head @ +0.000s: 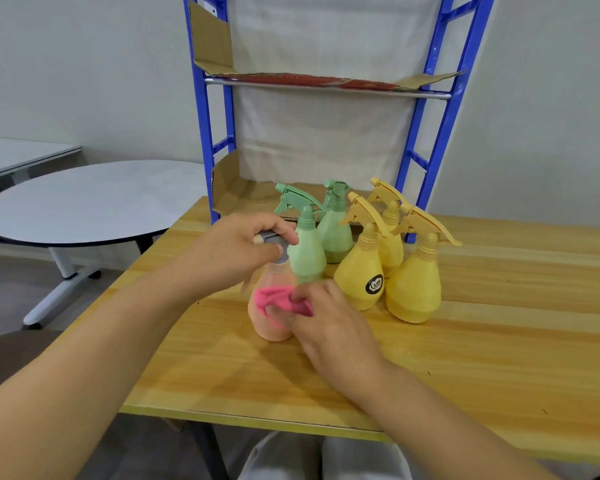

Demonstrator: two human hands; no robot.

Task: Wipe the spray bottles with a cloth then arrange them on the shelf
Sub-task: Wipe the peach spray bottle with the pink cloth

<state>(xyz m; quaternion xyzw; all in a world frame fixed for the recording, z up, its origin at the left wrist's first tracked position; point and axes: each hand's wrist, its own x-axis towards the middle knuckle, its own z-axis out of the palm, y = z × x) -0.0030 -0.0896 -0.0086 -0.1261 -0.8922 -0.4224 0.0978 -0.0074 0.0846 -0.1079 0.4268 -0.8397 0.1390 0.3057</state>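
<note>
An orange spray bottle with a grey trigger head stands upright on the wooden table. My left hand grips its head from above. My right hand presses a pink cloth against the bottle's front. Behind it stand two green spray bottles and three yellow ones, close together. The blue metal shelf rises at the table's far edge, its levels lined with cardboard and holding no bottles.
A round white table on a wheeled base stands to the left, with another white table behind it. A pale cloth hangs behind the shelf. My lap shows under the table's near edge.
</note>
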